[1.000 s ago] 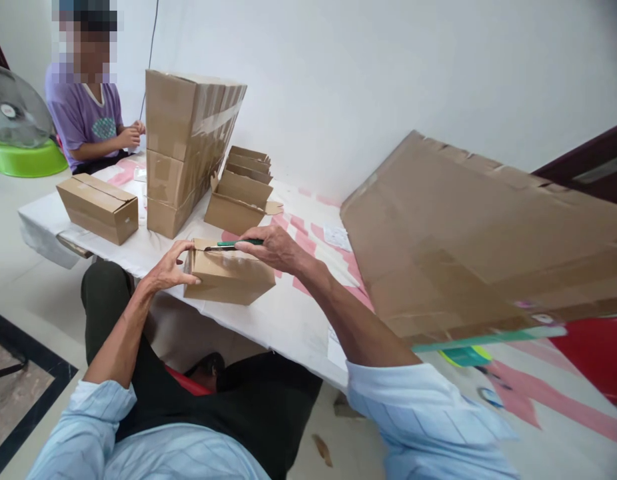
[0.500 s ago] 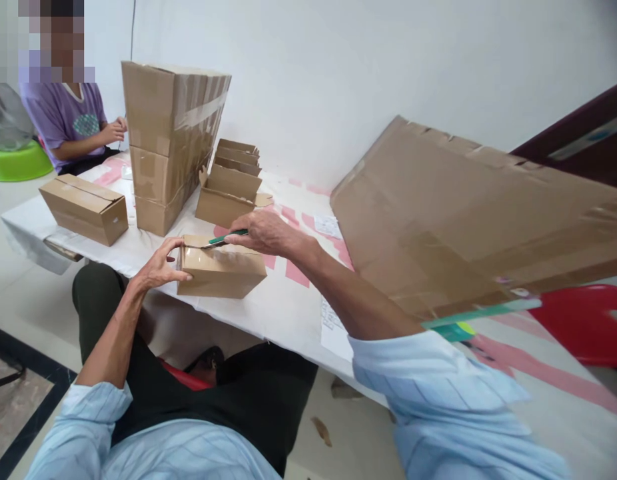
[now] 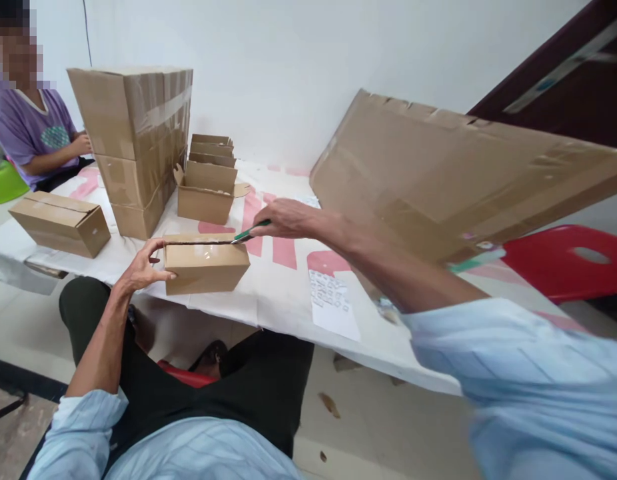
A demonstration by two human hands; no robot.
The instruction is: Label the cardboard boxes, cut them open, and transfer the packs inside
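Note:
A small cardboard box (image 3: 203, 270) lies at the table's front edge, with a dark slit along its top seam. My left hand (image 3: 143, 267) grips its left end, thumb on the front side and fingers at the top edge. Held in my right hand (image 3: 283, 219) is a green box cutter (image 3: 249, 231), its blade tip at the right end of the seam. Behind the box stands an open cardboard box (image 3: 206, 203) with its flaps up, and more open boxes line up behind that one.
A tall stack of taped boxes (image 3: 121, 170) and a single box (image 3: 58, 220) stand to the left. A large cardboard sheet (image 3: 438, 173) leans at the right, near a red chair (image 3: 563, 260). Paper (image 3: 333, 307) lies on the table. A co-worker in a purple shirt (image 3: 43, 137) sits far left.
My right hand has drawn the box cutter rightward along the top seam, from the left part to the right end. My left hand stays on the box's left end. The view has shifted right.

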